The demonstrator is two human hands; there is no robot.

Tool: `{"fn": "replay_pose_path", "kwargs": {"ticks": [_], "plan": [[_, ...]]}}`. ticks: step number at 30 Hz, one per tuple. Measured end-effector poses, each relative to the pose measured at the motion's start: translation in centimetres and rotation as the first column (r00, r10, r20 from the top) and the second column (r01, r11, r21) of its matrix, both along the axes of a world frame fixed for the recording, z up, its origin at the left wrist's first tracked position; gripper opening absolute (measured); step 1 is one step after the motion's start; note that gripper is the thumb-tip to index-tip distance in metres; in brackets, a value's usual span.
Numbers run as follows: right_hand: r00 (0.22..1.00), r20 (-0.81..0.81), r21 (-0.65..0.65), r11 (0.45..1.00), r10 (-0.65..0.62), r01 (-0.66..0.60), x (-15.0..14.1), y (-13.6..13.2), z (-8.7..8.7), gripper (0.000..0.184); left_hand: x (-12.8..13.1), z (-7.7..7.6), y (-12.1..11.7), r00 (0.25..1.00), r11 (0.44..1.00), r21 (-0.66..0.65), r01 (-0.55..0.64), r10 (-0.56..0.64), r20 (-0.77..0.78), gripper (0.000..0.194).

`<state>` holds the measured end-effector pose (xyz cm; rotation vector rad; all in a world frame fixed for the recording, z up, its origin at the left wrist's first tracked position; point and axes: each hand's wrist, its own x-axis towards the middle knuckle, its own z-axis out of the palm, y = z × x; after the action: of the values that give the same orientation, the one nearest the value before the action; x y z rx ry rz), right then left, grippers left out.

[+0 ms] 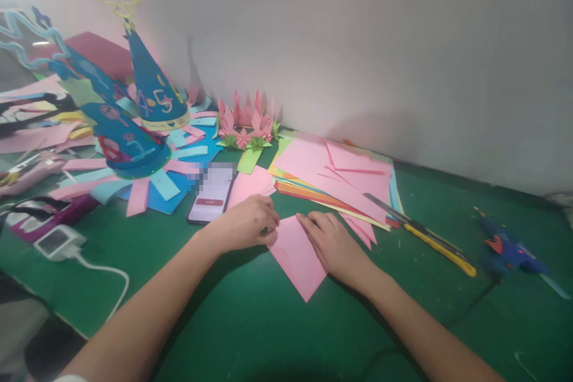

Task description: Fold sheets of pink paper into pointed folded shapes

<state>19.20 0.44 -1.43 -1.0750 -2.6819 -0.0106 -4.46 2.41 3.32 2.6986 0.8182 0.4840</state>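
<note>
Bare forearms [168, 304] converge over the green table [255, 334] (head view): the left hand [246, 222], fingers curled, pinches the left edge of a pink paper [299, 259] lying there; the right hand [335, 245] rests palm-down on its right side, fingers extended.

Pink paper [302, 259]; green table [250, 334]; yellow cutter handle [441, 249]; blue glue gun [510, 255].

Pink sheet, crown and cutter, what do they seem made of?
Pink sheet: likely matte paper, with thin, crisp edges. Crown: probably folded matte paper, given its creased points. Cutter: handle perhaps smooth plastic, bright yellow; blade likely metal, flat and dull grey.
</note>
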Motion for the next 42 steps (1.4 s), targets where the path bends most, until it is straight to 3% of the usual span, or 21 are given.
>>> {"fn": "replay_pose_path", "kwargs": {"ticks": [4,8,11,14,18,24,27,30,33,37,42], "plan": [[1.0,-0.005,-0.008,1.0,0.004,-0.004,0.0,0.0,-0.1,0.042,0.2,-0.6,0.2,0.998,0.999,0.051,-0.02,0.023,-0.058,0.026],[1.0,-0.022,-0.007,1.0,0.016,-0.016,0.0,0.0,-0.2,0.042,0.5,-1.8,0.4,0.962,0.965,0.104,-0.242,0.252,-0.107,0.03],[1.0,-0.024,-0.015,1.0,0.012,-0.013,0.0,0.1,-0.2,0.041,0.9,-2.2,0.2,0.92,0.926,-0.011,-0.378,0.374,-0.114,0.028],[0.999,-0.031,-0.017,1.0,0.009,-0.009,0.0,0.0,-0.2,0.04,1.4,-2.0,-0.3,0.911,0.903,-0.132,-0.408,0.393,-0.123,0.026],[0.997,-0.076,-0.022,1.0,-0.004,0.003,0.1,0.0,-0.4,0.04,2.2,-2.2,-1.0,0.928,0.9,-0.246,-0.359,0.372,0.008,0.011],[0.988,-0.153,-0.077,0.997,-0.024,0.012,0.1,0.0,-0.2,0.038,2.8,-2.5,-1.3,0.947,0.929,-0.291,-0.231,0.283,0.151,0.011],[0.982,-0.186,-0.093,0.996,-0.018,0.001,0.0,0.0,-0.1,0.034,2.8,-2.0,-1.2,0.973,0.95,-0.282,-0.133,0.179,0.144,0.008],[0.977,-0.214,-0.091,0.996,-0.021,0.002,0.0,0.0,-0.2,0.031,2.7,-1.7,-1.1,0.987,0.963,-0.261,-0.063,0.098,0.124,0.022],[0.976,-0.215,-0.082,0.996,-0.04,0.023,0.0,0.0,-0.3,0.033,2.7,-1.7,-1.1,0.991,0.969,-0.242,-0.055,0.083,0.106,0.032],[0.976,-0.191,-0.074,0.993,-0.101,0.088,0.1,0.0,-0.3,0.044,2.4,-1.6,-1.3,0.992,0.967,-0.248,-0.056,0.083,0.1,0.023],[0.986,-0.134,-0.084,0.993,-0.099,0.088,0.3,-0.1,-0.2,0.04,1.3,-0.9,-1.1,0.995,0.939,-0.343,0.012,0.022,0.094,0.023]]}}
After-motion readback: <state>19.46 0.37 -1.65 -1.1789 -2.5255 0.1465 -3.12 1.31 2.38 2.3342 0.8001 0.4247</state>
